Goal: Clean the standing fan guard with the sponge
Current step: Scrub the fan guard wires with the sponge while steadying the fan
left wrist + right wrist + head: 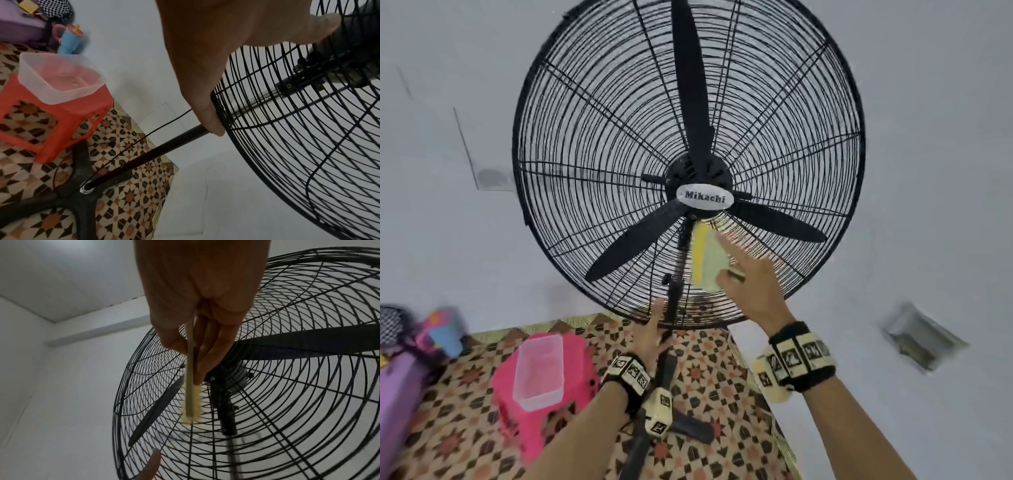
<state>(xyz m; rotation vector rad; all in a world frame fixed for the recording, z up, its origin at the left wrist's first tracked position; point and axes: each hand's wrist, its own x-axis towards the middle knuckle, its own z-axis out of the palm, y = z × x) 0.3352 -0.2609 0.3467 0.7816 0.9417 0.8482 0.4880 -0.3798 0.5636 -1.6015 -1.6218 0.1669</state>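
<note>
A: Right hand (751,284) pinches the sponge (708,260), fingers flat along it, pressing it on the guard (571,113) just below the hub badge (704,197). Left hand (654,334) grips the guard's bottom rim by the pole (156,150), thumb hooked over the wires.

B: Good brace. Best stroke?

A: Probably follow the rings, then the radial spokes, light pressure. Wires are thin, so the sponge may snag if dragged across them hard. The left hand should hold on so the head doesn't tilt.

B: Room?

A: Wall behind the fan, open air in front. Lower arc sits near the left hand. Stool (541,387) with a clear tub (537,368) stands near the left side, apart from the base (82,199). Cord (131,144) runs beside the pole; the arms should stay clear of it.

B: Coverage?

A: Can't judge dirt from here. The upper guard looks a long reach.
</note>
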